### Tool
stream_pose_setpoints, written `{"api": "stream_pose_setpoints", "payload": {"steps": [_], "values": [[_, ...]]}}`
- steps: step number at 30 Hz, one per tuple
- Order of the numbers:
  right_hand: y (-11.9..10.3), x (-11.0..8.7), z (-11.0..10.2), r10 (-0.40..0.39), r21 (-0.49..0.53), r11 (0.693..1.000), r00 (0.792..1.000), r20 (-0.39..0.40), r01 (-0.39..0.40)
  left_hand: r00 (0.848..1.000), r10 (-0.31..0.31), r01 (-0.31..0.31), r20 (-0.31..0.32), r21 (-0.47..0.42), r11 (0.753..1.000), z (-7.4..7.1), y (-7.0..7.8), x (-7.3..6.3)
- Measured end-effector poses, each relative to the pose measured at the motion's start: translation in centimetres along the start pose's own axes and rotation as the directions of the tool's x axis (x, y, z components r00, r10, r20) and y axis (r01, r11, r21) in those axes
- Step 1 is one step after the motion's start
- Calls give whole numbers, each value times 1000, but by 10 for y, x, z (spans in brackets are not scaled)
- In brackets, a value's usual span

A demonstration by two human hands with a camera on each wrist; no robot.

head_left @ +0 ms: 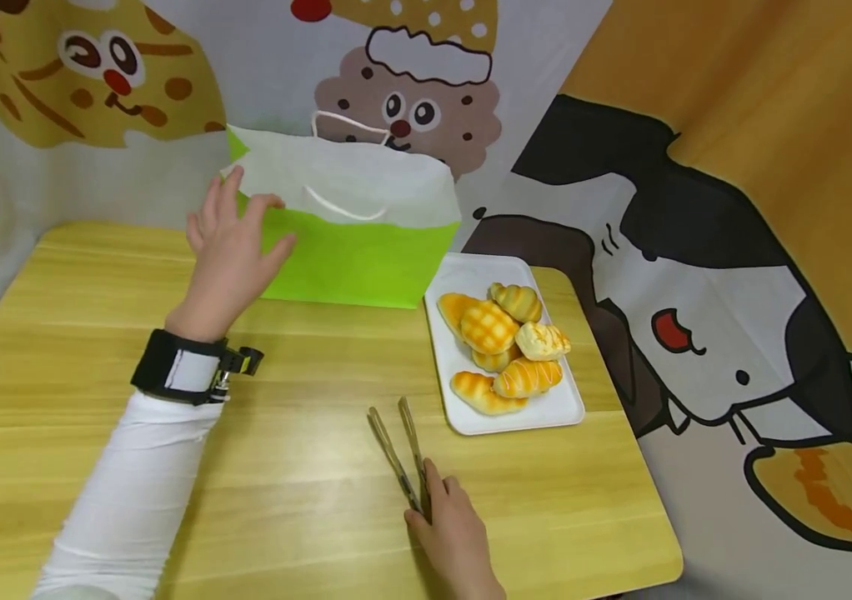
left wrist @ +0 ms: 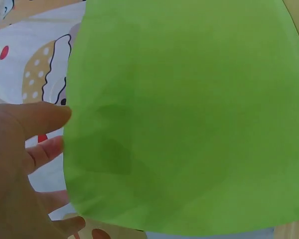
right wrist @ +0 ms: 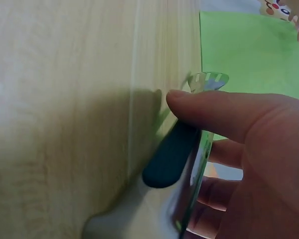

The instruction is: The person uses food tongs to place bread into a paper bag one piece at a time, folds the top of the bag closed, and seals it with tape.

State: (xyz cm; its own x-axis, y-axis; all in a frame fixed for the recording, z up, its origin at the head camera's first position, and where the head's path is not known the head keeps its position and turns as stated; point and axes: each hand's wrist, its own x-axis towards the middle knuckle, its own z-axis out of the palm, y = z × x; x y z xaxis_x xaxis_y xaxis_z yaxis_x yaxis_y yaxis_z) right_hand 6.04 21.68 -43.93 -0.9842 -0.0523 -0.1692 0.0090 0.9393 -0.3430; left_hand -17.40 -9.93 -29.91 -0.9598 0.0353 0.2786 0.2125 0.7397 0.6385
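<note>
Left grip (head_left: 234, 242): released, beside plain green bag (head_left: 354, 262) | Right grip (head_left: 456, 529): grasping tongs (head_left: 394, 458) | cartoon-printed backdrop (head_left: 696, 308)

The bag (head_left: 351, 265) hides the far left corner of the tray (head_left: 444, 358), and its own floor is out of sight. One bread roll (head_left: 495, 359) lies partly covered by others. The right hand (head_left: 454, 533) covers part of the tongs (head_left: 393, 461), whose near end blurs and leaves the right wrist view's bottom edge. The head view's lower edge cuts off the left sleeve (head_left: 137, 479)
</note>
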Motion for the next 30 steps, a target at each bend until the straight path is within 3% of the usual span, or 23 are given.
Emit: {"api": "stream_pose_setpoints", "payload": {"steps": [9, 18, 21, 26, 30], "values": [[-3, 3, -6, -27, 21, 999, 998, 60, 26, 997, 30, -31, -64, -18, 999, 1, -6, -17], [-1, 5, -13, 49, 97, 994, 995, 91, -58, 987, 17, -31, -159, -88, 996, 1, 9, -46], [1, 2, -13, 64, 93, 993, 997, 53, -69, 981, 16, -34, -195, -88, 996, 4, 14, -56], [4, 3, -13, 74, 98, 993, 994, -77, -66, 960, 24, -41, -279, -55, 998, 3, 15, -72], [8, 7, -17, 52, 107, 994, 988, -144, -37, 949, -12, -7, -314, -60, 998, -4, 14, -82]]}}
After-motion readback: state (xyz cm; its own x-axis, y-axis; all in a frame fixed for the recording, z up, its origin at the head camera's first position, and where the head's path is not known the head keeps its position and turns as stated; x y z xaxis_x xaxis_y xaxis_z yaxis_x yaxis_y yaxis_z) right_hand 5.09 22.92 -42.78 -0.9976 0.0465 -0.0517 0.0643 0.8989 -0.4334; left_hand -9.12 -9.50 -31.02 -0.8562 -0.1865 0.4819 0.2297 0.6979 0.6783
